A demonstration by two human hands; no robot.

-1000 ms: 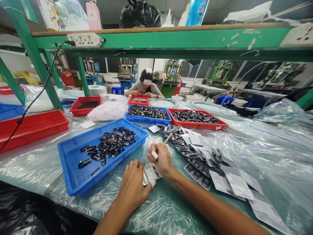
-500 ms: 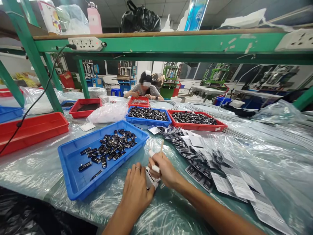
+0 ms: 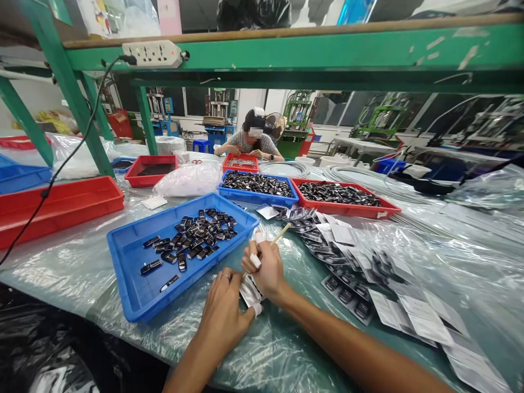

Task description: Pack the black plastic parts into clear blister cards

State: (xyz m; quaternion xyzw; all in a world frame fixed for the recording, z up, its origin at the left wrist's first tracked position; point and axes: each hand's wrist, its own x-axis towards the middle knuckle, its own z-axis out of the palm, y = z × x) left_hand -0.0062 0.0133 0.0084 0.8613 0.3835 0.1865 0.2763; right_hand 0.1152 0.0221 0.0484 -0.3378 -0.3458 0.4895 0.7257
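My left hand (image 3: 223, 314) rests on the plastic-covered table and pinches a small silvery packet (image 3: 249, 290) between thumb and fingers; white tape wraps its thumb tip. My right hand (image 3: 264, 266) sits just above the packet and grips a thin wooden stick (image 3: 281, 233) that points up and away; its fingertips are taped too. Just left of both hands stands a blue tray (image 3: 135, 289) holding several small black parts (image 3: 195, 236). To the right lies a spread of filled packets (image 3: 356, 273) overlapping along the table.
Farther back stand a blue tray (image 3: 257, 185) and a red tray (image 3: 341, 195) full of black parts, a white bag (image 3: 188, 180), and red trays (image 3: 57, 204) at left. A green shelf frame (image 3: 286, 52) spans overhead. Another person (image 3: 251, 143) works across the table.
My right hand rose slightly and tilted the stick to the right again. The packet stays pinched in my left hand. The view shifted a little, so everything sits slightly further right.
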